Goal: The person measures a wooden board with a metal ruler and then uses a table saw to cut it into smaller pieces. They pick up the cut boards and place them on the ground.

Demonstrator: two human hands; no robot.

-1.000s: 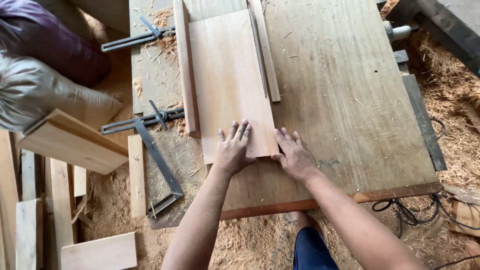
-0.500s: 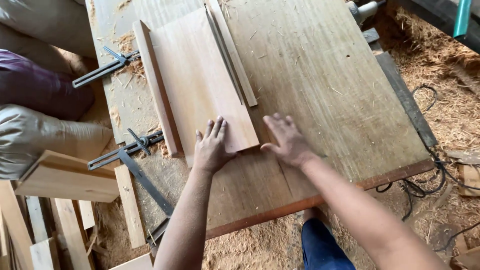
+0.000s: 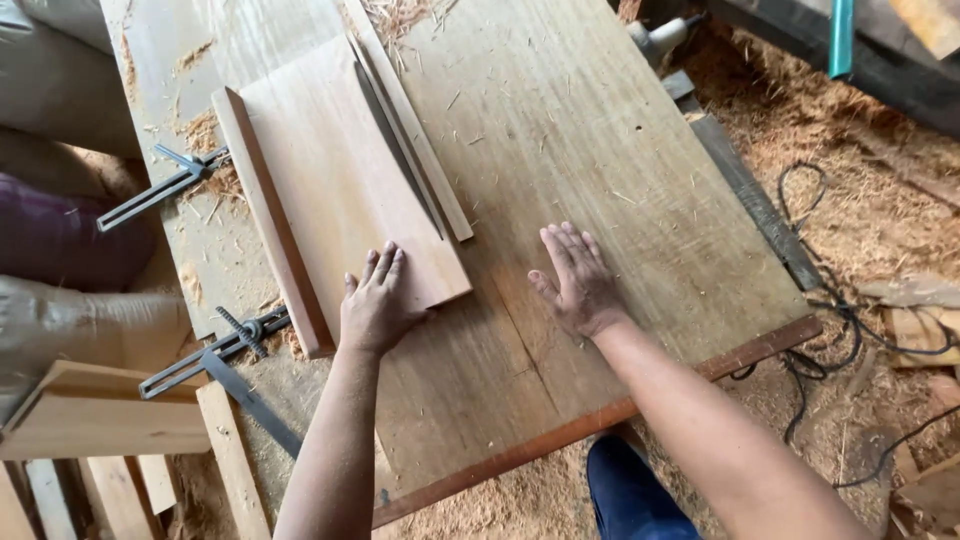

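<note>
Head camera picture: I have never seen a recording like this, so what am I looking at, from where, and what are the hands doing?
The camera sits on a person's head and looks down at a large worn plywood workbench top in a workshop with sawdust on the floor. No machine is handling anything, just two bare hands. The left hand lies flat on the near end of a pale rectangular wooden board. The right hand rests open on the bare bench, apart from that board. A reddish wooden strip lies along the board's left edge and a thin pale wooden strip along its right. Two grey metal bar clamps stick out at the bench's left side. Nothing is gripped.
</note>
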